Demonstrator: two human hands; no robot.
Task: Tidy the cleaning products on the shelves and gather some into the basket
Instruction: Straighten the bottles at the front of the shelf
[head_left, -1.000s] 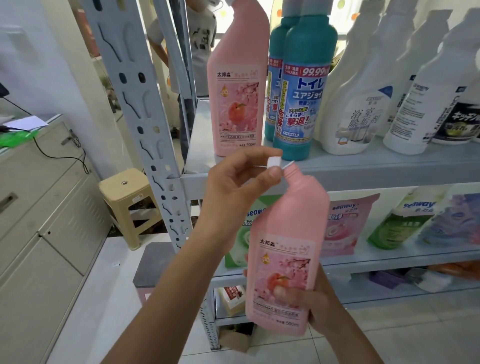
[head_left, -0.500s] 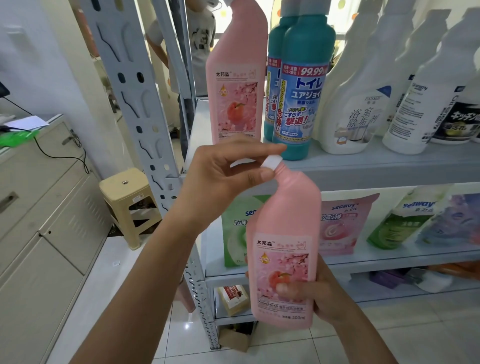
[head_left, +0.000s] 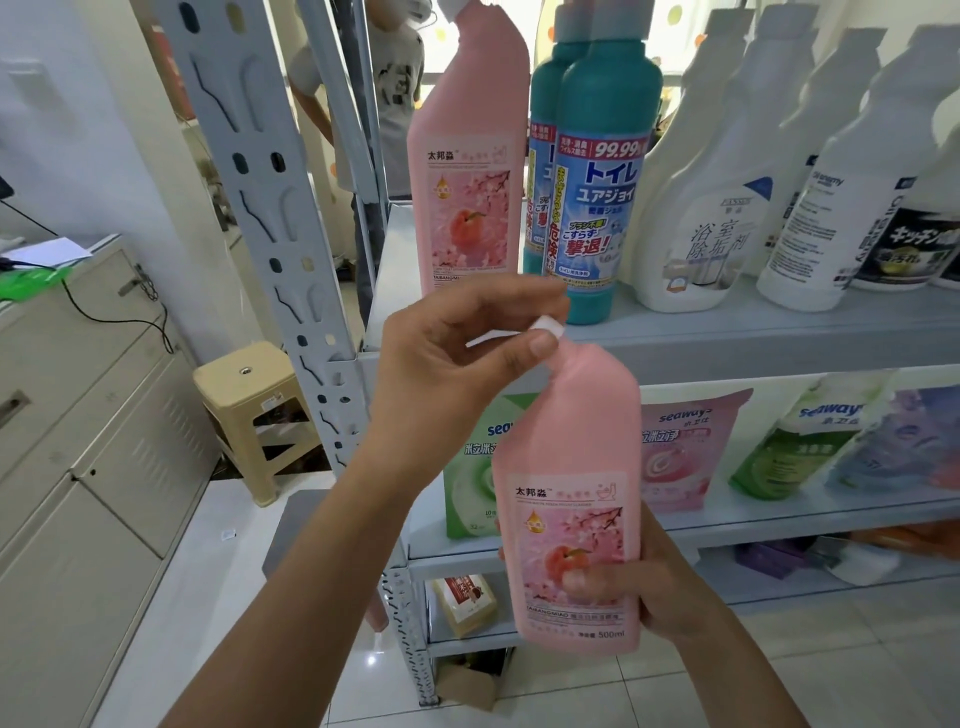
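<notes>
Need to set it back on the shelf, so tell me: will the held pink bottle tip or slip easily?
Probably stiff: the pink bottle shows no dent where the right hand grips it. Tall, narrow and bent-necked, it may tip if nudged, though its twin stands upright on the shelf. Its smooth plastic looks somewhat slippery.

The held pink bottle (head_left: 569, 467) is showing a label reading "太邦淼", "TAIBANGMIAO" and "500ml". The shelved pink bottle (head_left: 467, 156) is carrying the same "太邦淼". Beside it, the teal bottle (head_left: 602, 156) is advertising "99.99%", "トイレ" and "撃退!". A white bottle (head_left: 711, 208) is displaying "浴室除垢剂", and a dark-labelled bottle (head_left: 914, 244) "キッチン". Lower down, a pink pouch (head_left: 680, 452) is bearing "seaways".
</notes>
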